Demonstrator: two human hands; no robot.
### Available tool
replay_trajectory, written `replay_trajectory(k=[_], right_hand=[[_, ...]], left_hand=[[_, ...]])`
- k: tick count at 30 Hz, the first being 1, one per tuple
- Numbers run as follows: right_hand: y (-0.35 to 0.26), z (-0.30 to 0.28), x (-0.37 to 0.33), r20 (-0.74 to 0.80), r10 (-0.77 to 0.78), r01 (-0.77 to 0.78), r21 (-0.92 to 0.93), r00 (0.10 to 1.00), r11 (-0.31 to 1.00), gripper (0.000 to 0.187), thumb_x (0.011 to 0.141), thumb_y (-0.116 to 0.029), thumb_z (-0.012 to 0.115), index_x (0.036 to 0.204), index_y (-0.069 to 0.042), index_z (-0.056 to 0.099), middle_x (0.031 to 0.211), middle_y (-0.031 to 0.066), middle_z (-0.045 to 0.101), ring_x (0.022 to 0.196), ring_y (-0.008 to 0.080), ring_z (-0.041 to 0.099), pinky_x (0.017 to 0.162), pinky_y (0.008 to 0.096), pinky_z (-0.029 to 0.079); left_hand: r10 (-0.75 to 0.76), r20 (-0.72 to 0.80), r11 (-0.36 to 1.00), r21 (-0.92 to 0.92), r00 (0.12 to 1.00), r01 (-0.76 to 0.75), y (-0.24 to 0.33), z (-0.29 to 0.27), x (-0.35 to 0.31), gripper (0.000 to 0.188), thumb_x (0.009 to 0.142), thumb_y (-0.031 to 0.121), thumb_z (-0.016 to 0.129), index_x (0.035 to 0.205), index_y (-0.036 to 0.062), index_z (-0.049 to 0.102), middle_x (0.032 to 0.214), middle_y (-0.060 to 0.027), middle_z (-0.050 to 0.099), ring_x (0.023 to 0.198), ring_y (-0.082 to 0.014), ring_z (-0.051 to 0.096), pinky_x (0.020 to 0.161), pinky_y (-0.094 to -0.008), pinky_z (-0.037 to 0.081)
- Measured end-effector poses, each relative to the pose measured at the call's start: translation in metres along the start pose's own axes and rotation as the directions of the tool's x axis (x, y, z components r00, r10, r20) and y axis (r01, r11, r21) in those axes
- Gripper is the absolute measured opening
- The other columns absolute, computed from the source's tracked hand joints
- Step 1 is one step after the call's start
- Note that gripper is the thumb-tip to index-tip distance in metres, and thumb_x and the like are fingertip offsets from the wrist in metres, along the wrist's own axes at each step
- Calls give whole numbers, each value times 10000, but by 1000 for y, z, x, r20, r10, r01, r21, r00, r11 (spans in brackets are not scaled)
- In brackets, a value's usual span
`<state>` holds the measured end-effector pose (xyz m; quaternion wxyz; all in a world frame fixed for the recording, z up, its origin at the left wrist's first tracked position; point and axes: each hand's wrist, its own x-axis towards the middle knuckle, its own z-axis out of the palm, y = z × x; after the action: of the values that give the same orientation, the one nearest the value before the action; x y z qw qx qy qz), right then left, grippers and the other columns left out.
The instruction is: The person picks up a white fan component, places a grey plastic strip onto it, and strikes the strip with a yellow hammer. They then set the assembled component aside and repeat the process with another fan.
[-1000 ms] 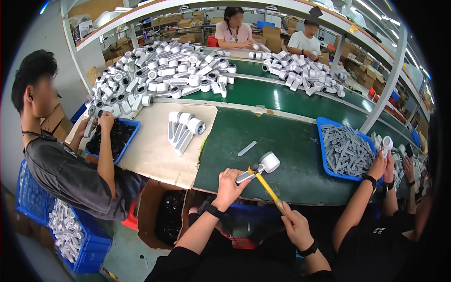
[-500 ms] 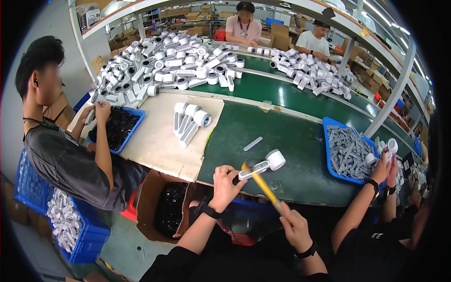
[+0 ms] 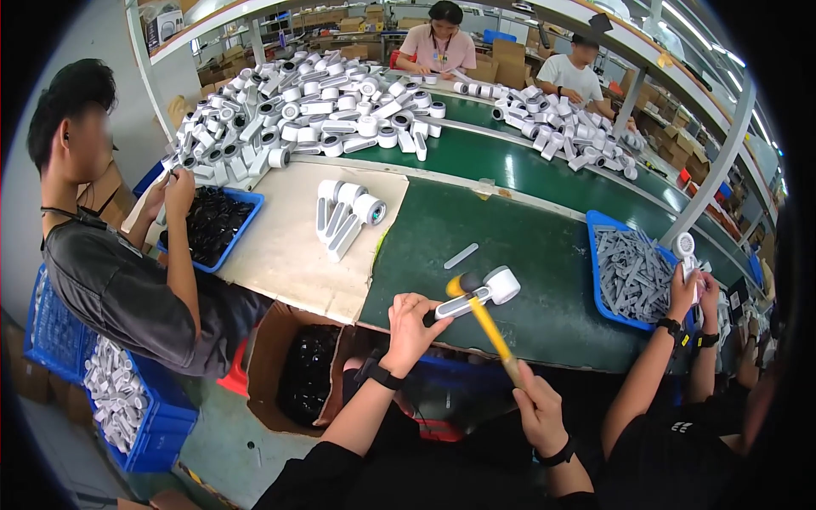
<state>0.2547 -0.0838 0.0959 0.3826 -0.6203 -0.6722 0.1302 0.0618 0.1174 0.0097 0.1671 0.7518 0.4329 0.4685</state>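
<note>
My left hand (image 3: 414, 327) is closed on the handle end of a white handheld fan (image 3: 503, 286) with a round head and a grey inlay along its handle. The fan lies at the front of the green tabletop, its head pointing away to the right. In my right hand (image 3: 540, 410) is a mallet (image 3: 494, 332) with a yellow handle and a yellow-and-black head. The mallet's head is over the fan's handle; whether they touch I cannot tell. Just beyond lies a loose grey strip (image 3: 461, 256).
Several white fans (image 3: 351, 217) lie on the beige sheet (image 3: 280, 246). A blue tray (image 3: 595, 280) of grey strips stands right, a blue tray (image 3: 252, 223) of black parts left. A big fan pile (image 3: 297, 110) lies behind. Co-workers sit on both sides and across.
The mallet's head has shifted up and right along the fan's handle. The left co-worker's hands have moved, and the right co-worker has turned a fan so that its grille shows.
</note>
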Motion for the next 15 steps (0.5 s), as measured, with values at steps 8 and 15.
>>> replay_trajectory(k=[8, 15], right_hand=[[-3, 4, -3, -12, 7, -6, 47, 1000, 999, 480, 889, -4, 647, 1363, -30, 577, 742, 108, 506, 643, 221, 533, 623, 320, 447], [4, 6, -5, 40, 53, -54, 21, 998, 998, 463, 890, -5, 644, 1348, -21, 587, 750, 114, 537, 648, 231, 554, 618, 322, 443]], left_hand=[[6, 3, 1000, -28, 1000, -6, 1, 0, 1, 296, 685, 211, 867, 898, 64, 724, 953, -53, 648, 1035, -286, 535, 884, -402, 404], [-8, 0, 1000, -13, 1000, 8, -2, 3, -1, 289, 689, 217, 867, 922, 90, 753, 938, -53, 649, 1023, -283, 539, 873, -400, 406]])
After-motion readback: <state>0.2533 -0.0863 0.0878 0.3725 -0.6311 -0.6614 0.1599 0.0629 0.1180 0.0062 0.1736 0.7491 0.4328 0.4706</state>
